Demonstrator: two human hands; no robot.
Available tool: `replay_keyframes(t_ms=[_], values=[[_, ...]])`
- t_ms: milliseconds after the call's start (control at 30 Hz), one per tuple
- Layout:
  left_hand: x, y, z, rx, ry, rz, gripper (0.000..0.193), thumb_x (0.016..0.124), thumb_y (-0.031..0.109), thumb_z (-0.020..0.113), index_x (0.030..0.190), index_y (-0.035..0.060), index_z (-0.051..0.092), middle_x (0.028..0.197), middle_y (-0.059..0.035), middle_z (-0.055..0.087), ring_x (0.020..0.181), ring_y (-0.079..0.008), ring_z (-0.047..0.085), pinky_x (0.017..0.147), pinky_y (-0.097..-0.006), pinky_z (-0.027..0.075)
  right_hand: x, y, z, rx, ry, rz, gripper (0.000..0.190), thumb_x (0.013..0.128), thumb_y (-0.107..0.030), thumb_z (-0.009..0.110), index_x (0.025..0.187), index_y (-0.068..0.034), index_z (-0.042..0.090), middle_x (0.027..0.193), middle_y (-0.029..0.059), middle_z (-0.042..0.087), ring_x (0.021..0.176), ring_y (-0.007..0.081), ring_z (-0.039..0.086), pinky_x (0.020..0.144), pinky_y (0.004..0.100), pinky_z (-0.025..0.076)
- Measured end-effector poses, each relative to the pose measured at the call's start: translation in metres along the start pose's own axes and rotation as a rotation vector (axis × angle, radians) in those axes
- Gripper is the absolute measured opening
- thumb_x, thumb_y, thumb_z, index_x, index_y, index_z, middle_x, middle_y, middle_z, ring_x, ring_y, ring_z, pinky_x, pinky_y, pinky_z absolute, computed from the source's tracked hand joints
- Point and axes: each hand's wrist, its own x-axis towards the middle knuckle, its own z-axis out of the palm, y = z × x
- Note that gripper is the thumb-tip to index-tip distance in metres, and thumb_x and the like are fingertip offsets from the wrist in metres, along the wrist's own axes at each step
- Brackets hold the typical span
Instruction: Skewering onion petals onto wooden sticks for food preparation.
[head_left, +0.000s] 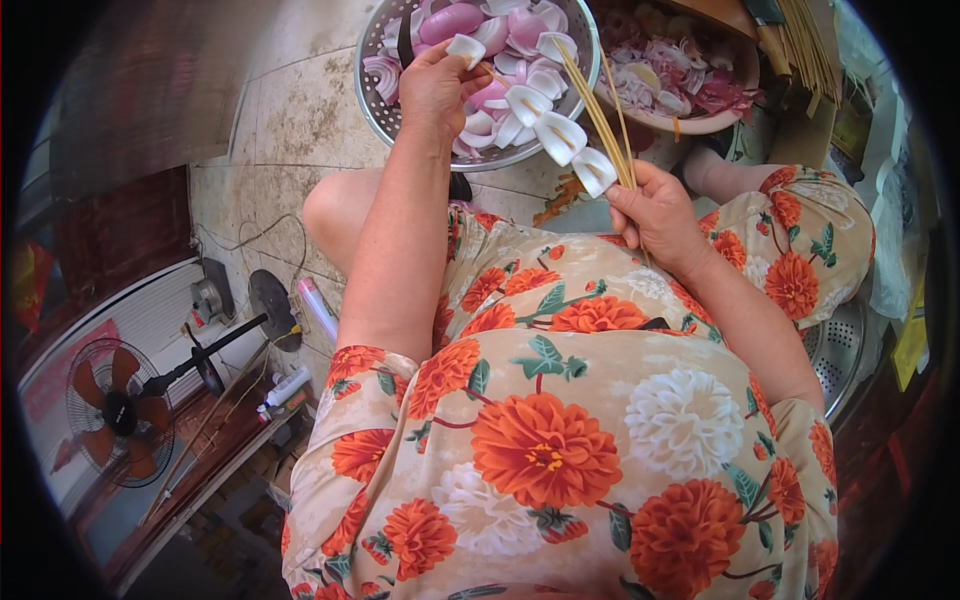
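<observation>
In my right hand (654, 217) is a bunch of thin bamboo skewers (598, 112), held near their lower ends above my lap. One bamboo skewer (491, 73) slants away to the upper left, with three white onion pieces (561, 139) threaded along it. My left hand (436, 90) pinches another onion piece (466, 50) close to that skewer's far end; whether it is pierced I cannot tell. Beneath both is a perforated metal colander (367, 101) of cut white and purple onion (452, 22). Beside my left hand a narrow dark strip (405, 34) crosses the colander's rim.
Right of the colander stands a pink tub (679, 124) with onion skins and scraps. Past it lie a wooden-handled knife (772, 49) and a bundle of bamboo skewers (810, 45). Another perforated metal vessel (838, 356) is by my right elbow. A fan (120, 412) lies at left.
</observation>
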Motion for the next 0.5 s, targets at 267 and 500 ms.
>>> replay_keyframes(t_ms=[267, 500], values=[[-0.011, -0.008, 0.013, 0.071, 0.045, 0.106, 0.023, 0.080, -0.006, 0.052, 0.103, -0.0047, 0.051, 0.089, -0.0146, 0.063, 0.072, -0.0230, 0.065, 0.064, -0.0323, 0.057, 0.002, -0.002, 0.003, 0.006, 0.021, -0.006, 0.010, 0.089, -0.011, 0.053, 0.094, -0.003, 0.056, 0.060, -0.0004, 0.052, 0.041, 0.0029, 0.042, 0.037, 0.0171, 0.034], [-0.010, -0.011, 0.011, 0.039, -0.015, 0.011, 0.024, 0.079, -0.007, 0.051, 0.103, -0.0061, 0.046, 0.092, -0.0170, 0.060, 0.071, -0.0255, 0.066, 0.061, -0.0328, 0.059, -0.001, -0.002, 0.003, -0.011, 0.033, -0.005, 0.011, 0.088, -0.011, 0.053, 0.094, -0.002, 0.055, 0.061, -0.0003, 0.052, 0.041, 0.0032, 0.042, 0.037, 0.0172, 0.034]])
